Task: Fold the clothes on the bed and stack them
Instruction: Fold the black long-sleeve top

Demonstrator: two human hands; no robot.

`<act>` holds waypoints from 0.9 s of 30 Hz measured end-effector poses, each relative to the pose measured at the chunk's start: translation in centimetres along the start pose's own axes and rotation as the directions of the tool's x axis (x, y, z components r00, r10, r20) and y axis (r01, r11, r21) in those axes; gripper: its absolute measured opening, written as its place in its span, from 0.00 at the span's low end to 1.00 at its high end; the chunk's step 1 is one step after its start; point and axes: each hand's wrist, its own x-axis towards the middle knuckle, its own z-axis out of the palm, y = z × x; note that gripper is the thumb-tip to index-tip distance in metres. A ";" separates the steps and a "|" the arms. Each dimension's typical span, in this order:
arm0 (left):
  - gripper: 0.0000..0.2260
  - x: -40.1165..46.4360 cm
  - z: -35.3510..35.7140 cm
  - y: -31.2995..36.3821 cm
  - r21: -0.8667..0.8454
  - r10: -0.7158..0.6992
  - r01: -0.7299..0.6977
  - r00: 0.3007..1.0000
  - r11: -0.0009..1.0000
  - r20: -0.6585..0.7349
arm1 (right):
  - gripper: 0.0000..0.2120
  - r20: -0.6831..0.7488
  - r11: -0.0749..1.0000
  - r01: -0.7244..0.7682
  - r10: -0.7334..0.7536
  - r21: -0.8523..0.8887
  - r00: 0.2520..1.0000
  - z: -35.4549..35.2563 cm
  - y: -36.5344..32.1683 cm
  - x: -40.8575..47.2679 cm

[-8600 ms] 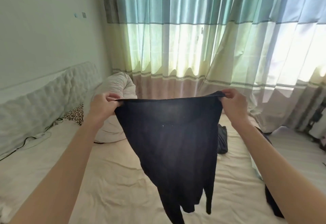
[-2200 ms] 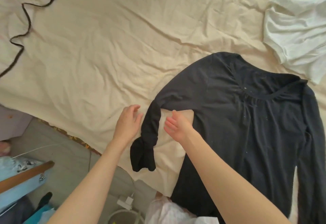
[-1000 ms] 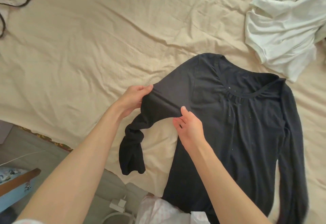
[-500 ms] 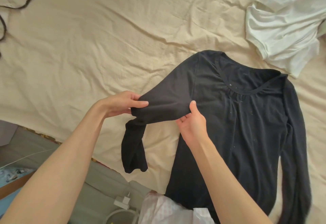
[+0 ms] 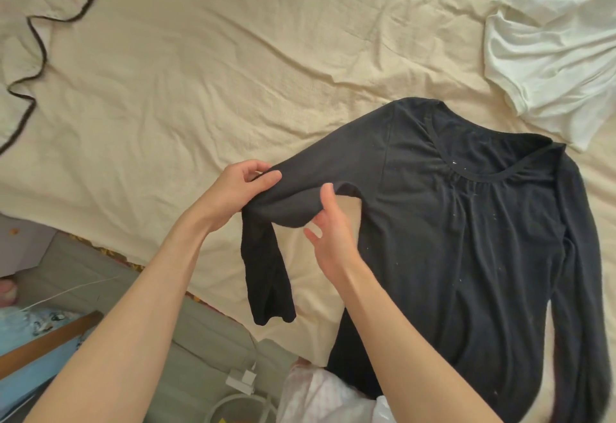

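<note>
A black long-sleeved top [image 5: 466, 239] lies spread face up on the cream bed sheet [image 5: 216, 72], neckline toward the far side. My left hand [image 5: 240, 186] pinches its left sleeve [image 5: 266, 256] near the elbow and holds it lifted off the sheet; the cuff end hangs down twisted. My right hand [image 5: 330, 232] grips the same sleeve from below, closer to the armpit, thumb up against the fabric. The other sleeve lies straight along the right side of the top.
A white garment [image 5: 550, 55] lies crumpled at the far right of the bed. A black cable [image 5: 36, 39] snakes over the sheet at far left. Below the bed's near edge are a grey floor mat [image 5: 200, 356], a white charger [image 5: 243, 379] and a pale pink-striped cloth [image 5: 316, 399].
Both hands went from resting by the bunched sleeve to gripping it and raising it off the sheet. Over the last half second the lifted sleeve has stayed up, with little shift.
</note>
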 end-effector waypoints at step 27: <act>0.09 -13.2 -15.9 -1.9 0.778 0.143 0.196 0.928 0.596 -0.344 | 0.10 0.134 0.840 -0.334 0.306 0.429 0.943 5.0 2.6 -5.8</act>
